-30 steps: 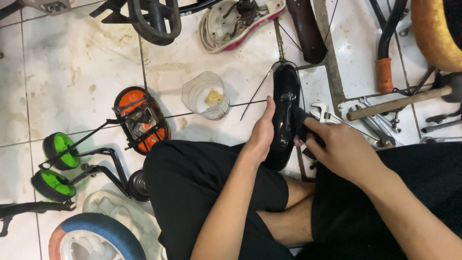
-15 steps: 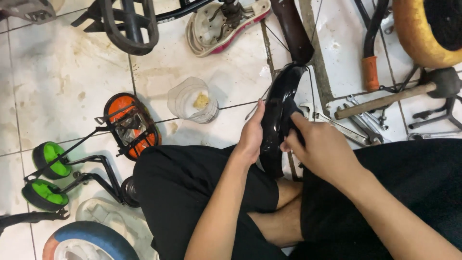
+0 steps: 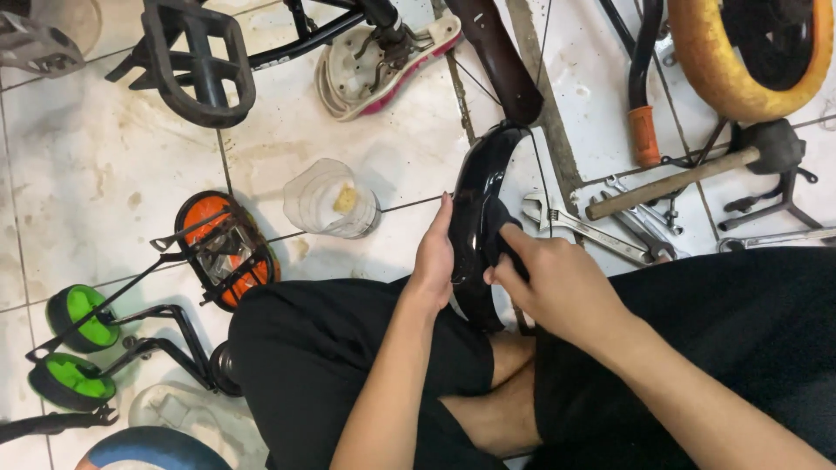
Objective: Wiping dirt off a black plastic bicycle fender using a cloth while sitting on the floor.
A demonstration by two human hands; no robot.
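Down between the person's knees, a glossy black curved plastic bicycle mudguard stands on end, its upper tip close to a dark maroon metal tube lying on the white tiled floor. The left hand lies flat along the mudguard's left edge, fingers straight and together, steadying it. The right hand presses a small dark cloth against the mudguard's inner face, fingers curled around the cloth.

Just left of the mudguard sits a clear plastic jar with something yellow inside. Further left is an orange and black bicycle pedal reflector assembly, and beyond it two green training wheels on a black bracket. To the right of the mudguard, an adjustable steel wrench lies on the tiles near a wooden-handled hammer. A yellow tyre fills the upper right corner, and a black pedal lies at the upper left.
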